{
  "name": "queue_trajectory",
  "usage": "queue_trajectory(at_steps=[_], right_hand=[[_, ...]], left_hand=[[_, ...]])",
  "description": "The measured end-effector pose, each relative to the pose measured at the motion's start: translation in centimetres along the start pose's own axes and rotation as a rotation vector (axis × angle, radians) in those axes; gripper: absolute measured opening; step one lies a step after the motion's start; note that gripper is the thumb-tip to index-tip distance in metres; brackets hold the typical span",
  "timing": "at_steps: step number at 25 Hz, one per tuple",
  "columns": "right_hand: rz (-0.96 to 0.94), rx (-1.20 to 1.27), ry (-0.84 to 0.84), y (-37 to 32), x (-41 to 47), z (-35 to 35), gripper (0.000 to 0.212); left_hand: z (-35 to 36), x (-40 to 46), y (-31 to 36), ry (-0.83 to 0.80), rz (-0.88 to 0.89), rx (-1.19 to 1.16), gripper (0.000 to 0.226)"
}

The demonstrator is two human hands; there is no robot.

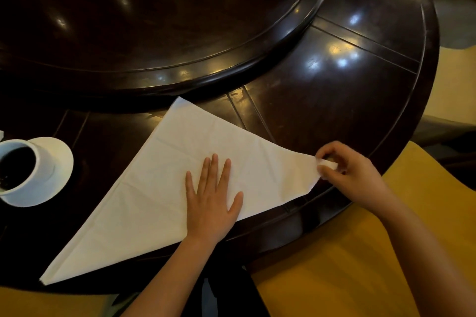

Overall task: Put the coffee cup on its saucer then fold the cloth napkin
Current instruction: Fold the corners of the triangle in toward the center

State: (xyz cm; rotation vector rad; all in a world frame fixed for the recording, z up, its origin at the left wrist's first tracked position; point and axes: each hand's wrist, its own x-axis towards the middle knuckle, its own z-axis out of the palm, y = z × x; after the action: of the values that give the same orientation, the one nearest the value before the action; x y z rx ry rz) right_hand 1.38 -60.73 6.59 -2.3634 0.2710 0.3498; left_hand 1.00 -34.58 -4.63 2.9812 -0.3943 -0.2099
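Napkin (180, 175), white cloth, lies flat on the dark wooden table (347, 90) in a large triangle, already folded once along a diagonal: one corner points away toward the raised round turntable (180, 33) in the table's middle, a long narrow corner reaches the near left edge of the table, and the third corner points right. The left hand (212, 201) rests open and palm-down on the cloth near its lower edge, fingers spread and pressing it flat. The right hand (353, 170) pinches the right-hand corner between thumb and fingertips, and that tip looks slightly lifted and curled, though the fold under the fingers is hard to make out. At the far left, well apart from the napkin, the white coffee cup (23, 170) stands on its white saucer (60, 159), and dark liquid fills the cup. The cup sits toward the saucer's left side, partly cut off by the picture's edge. Faint crease lines cross the cloth in a grid. A yellow chair seat (360, 265) shows below the table's rim on the right, beneath the right forearm.
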Motion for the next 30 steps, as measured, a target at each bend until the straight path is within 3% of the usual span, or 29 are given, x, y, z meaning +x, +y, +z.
queue_trajectory(at_steps=[4,9,13,20,30], right_hand=[[-0.241,0.094,-0.246,-6.5,1.8,1.1,0.013],[-0.458,-0.03,-0.233,-12.6,7.7,3.7,0.01],[-0.444,-0.107,-0.25,-15.0,13.1,7.9,0.017],[-0.322,-0.065,-0.186,-15.7,18.3,13.3,0.014],[-0.296,0.016,0.047,-15.1,18.5,16.5,0.014]], left_hand=[[-0.5,-0.3,-0.2,0.095,-0.03,-0.156,0.07],[-0.6,-1.0,-0.6,0.247,-0.08,-0.411,0.062],[-0.8,-0.8,-0.4,0.274,-0.132,-0.37,0.06],[-0.8,0.1,-0.3,0.127,-0.165,-0.125,0.071],[-0.2,0.3,-0.1,0.003,-0.188,-0.02,0.074]])
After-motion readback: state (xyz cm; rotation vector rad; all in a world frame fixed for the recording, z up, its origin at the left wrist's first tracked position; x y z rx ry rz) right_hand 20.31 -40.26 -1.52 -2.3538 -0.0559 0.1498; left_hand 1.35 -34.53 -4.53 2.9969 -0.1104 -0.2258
